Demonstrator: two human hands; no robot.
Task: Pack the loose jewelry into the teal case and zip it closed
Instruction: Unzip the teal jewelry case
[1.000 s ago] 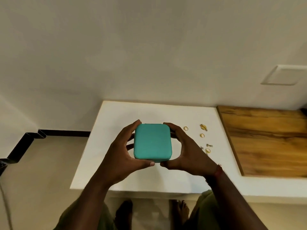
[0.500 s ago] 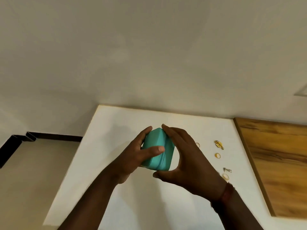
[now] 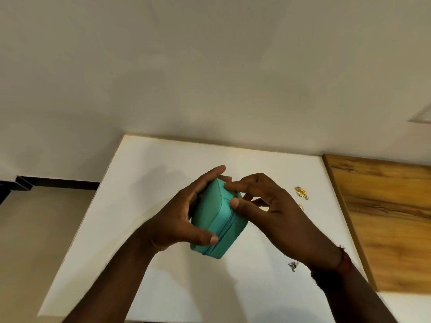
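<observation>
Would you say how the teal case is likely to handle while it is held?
The teal case probably stays stiff: its edges look crisp under the left hand and right hand. It seems light. Its matte skin likely grips well.

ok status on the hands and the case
Left hand shut on the case, right hand fingering its top corner. Case still zipped. Jewelry loose on table.

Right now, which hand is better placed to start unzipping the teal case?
Right. The right hand has thumb and fingertips at the zipper seam's far corner on the teal case, while the left hand wraps the case to steady it.
</observation>
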